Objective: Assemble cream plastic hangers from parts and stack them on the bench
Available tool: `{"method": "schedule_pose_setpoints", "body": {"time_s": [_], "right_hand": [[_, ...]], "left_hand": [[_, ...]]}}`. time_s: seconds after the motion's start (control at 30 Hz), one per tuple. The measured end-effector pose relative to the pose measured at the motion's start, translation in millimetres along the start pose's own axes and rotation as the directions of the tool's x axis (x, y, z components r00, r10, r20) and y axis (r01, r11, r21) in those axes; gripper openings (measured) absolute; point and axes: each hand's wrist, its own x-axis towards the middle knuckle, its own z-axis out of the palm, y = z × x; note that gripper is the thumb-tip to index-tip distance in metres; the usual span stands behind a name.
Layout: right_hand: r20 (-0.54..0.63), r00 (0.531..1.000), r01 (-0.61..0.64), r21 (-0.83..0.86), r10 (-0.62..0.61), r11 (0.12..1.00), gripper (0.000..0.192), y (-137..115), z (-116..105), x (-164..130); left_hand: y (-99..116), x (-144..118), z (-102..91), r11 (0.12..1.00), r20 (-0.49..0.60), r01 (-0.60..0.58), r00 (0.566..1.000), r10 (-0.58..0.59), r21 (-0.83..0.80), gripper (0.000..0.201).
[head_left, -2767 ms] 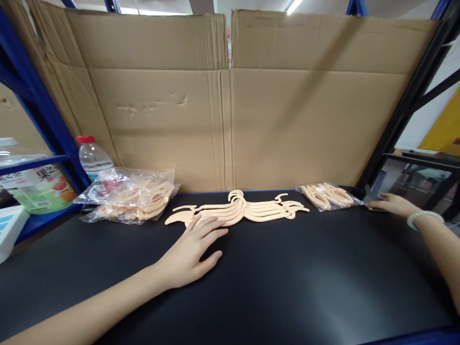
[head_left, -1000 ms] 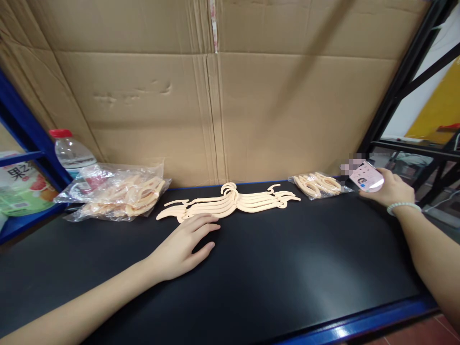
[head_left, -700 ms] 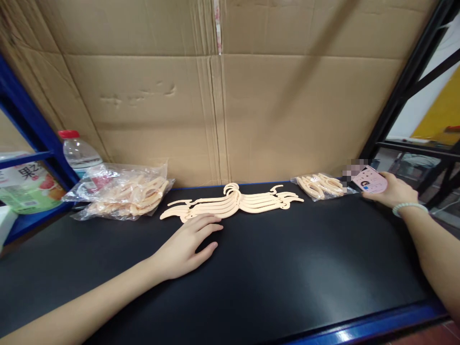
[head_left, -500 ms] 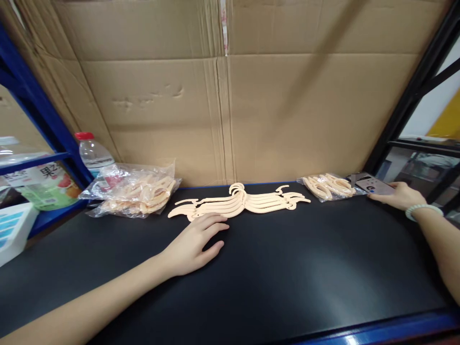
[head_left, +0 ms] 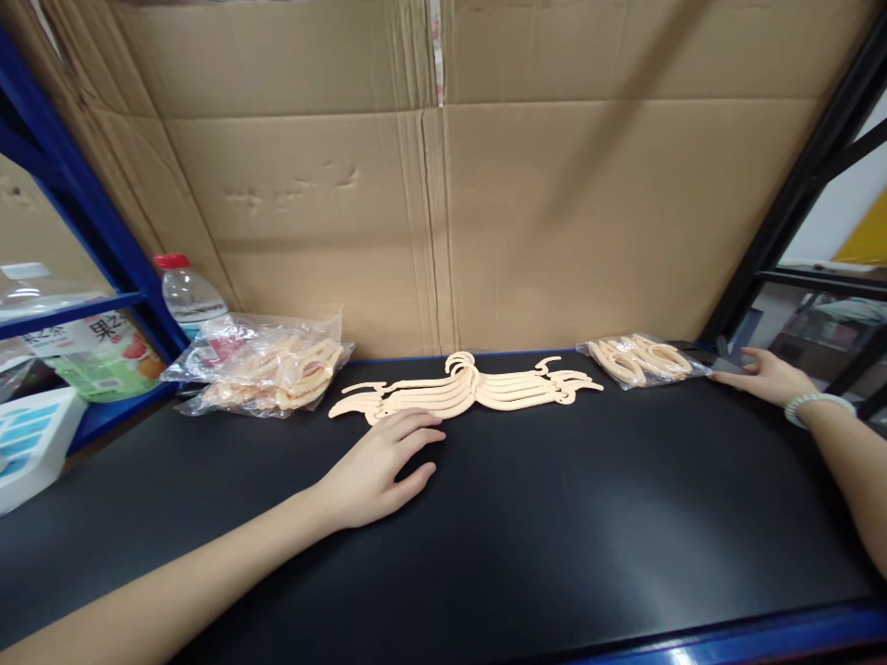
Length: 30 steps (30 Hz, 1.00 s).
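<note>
A fanned stack of cream plastic hangers (head_left: 471,392) lies at the back middle of the black table (head_left: 554,517). My left hand (head_left: 378,466) rests flat on the table, fingers apart, with its fingertips at the stack's front left edge. My right hand (head_left: 762,379) lies far right, fingers stretched over a dark phone (head_left: 729,355) that lies flat on the table. A small clear bag of the same hangers (head_left: 641,359) sits just left of the phone.
A larger clear bag of hangers (head_left: 267,374) lies at the back left, a red-capped water bottle (head_left: 187,294) behind it. Cardboard sheets (head_left: 443,185) wall off the back. A blue shelf post (head_left: 76,203) and a white box (head_left: 28,443) stand left, and a black frame (head_left: 783,212) stands right.
My right hand had lifted the phone with its screen showing, then lowered it flat onto the table at the far right. My left hand has stayed by the hanger stack.
</note>
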Motion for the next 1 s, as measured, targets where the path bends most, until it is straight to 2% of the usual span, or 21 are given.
{"method": "schedule_pose_setpoints", "body": {"time_s": [0.1,0.13,0.2,0.27,0.33,0.4,0.5,0.57,0.63,0.67,0.7,0.73,0.8,0.87,1.0], "right_hand": [[0.024,0.999,-0.044,0.052,0.043,0.998,0.069,-8,-8,-8],[-0.003,0.998,-0.055,0.067,0.056,0.996,0.066,-12,-13,-12],[-0.112,0.991,-0.063,0.099,0.074,0.993,0.058,-25,-24,-19],[-0.255,0.964,-0.035,0.136,0.069,0.99,0.056,-44,-36,-27],[-0.364,0.931,0.039,0.17,0.025,0.985,0.056,-69,-48,-35],[-0.416,0.907,0.154,0.202,-0.057,0.967,0.053,-100,-56,-46],[-0.358,0.882,0.408,0.258,-0.306,0.876,0.044,-151,-60,-73],[-0.256,0.81,0.585,0.3,-0.527,0.754,0.033,-184,-57,-100],[-0.175,0.696,0.708,0.329,-0.696,0.625,0.024,-210,-50,-131],[-0.145,0.626,0.758,0.344,-0.766,0.554,0.022,-220,-46,-145],[-0.107,0.504,0.823,0.359,-0.857,0.439,0.022,-228,-41,-157],[-0.095,0.422,0.858,0.362,-0.901,0.364,0.022,-234,-37,-167],[-0.068,0.326,0.898,0.334,-0.943,0.286,0.02,-239,-28,-179],[-0.053,0.307,0.915,0.292,-0.95,0.28,0.017,-238,-22,-182],[-0.058,0.33,0.914,0.271,-0.942,0.304,0.011,-234,-16,-176]], "left_hand": [[0,0,-0.5,1.0,-0.001,-0.003,1.0,0.003,0.006,0.031],[1,0,-0.8,1.0,0.002,-0.003,1.0,0.003,0.01,0.031],[1,1,-1.2,1.0,0.01,-0.002,1.0,0.001,0.015,0.031],[2,1,-1.5,1.0,0.009,-0.003,1.0,0.003,0.015,0.031],[2,1,-1.4,1.0,0.007,-0.002,1.0,0.002,0.012,0.031],[2,1,-1.3,1.0,0.003,-0.003,1.0,0.003,0.006,0.03],[3,0,-1.7,1.0,-0.018,-0.028,0.999,0.028,0.002,0.029],[4,-2,-2.7,0.998,-0.035,-0.059,0.998,0.06,0.013,0.028],[7,-3,-4.0,0.994,-0.038,-0.098,0.994,0.099,0.038,0.027],[9,-4,-4.7,0.992,-0.034,-0.117,0.992,0.119,0.052,0.027],[10,-4,-5.4,0.989,-0.029,-0.136,0.99,0.138,0.064,0.027],[12,-5,-5.9,0.986,-0.023,-0.153,0.988,0.155,0.073,0.027],[14,-6,-6.6,0.981,-0.012,-0.177,0.984,0.179,0.078,0.028],[16,-7,-6.5,0.982,-0.007,-0.181,0.983,0.182,0.058,0.028],[20,-8,-5.5,0.991,-0.004,-0.124,0.992,0.124,-0.045,0.026]]}}
